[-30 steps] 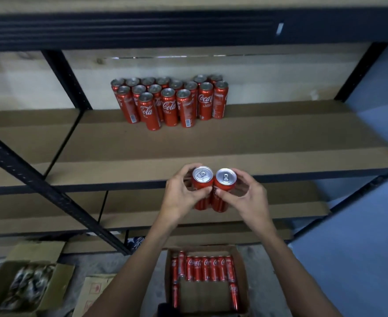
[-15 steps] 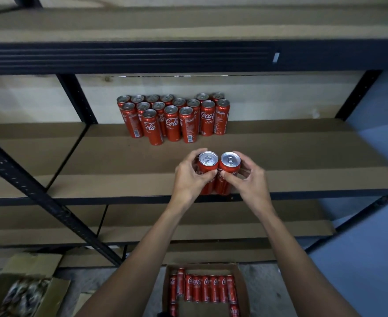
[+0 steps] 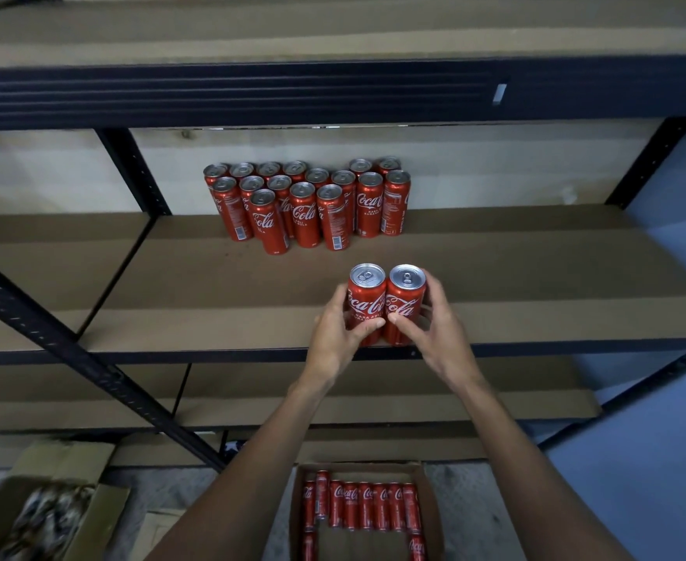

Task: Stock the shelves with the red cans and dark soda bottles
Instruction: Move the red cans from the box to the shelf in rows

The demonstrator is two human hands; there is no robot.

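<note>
Two red cans stand upright side by side near the front edge of the middle shelf (image 3: 535, 277). My left hand (image 3: 335, 338) grips the left can (image 3: 365, 297), and my right hand (image 3: 440, 330) grips the right can (image 3: 406, 295). The two cans touch each other. Whether their bases rest on the shelf board I cannot tell. Several more red cans (image 3: 304, 204) stand in a cluster at the back of the same shelf, against the wall.
An open cardboard box (image 3: 428, 504) with several red cans sits on the floor below my arms. Another open box (image 3: 49, 516) with dark contents is at the lower left. A black diagonal brace (image 3: 82, 354) crosses the left side. A shelf beam (image 3: 252, 91) hangs overhead.
Both hands have carried the two cans up and forward, from in front of the shelf edge to over the shelf's front part. The view has tilted upward.
</note>
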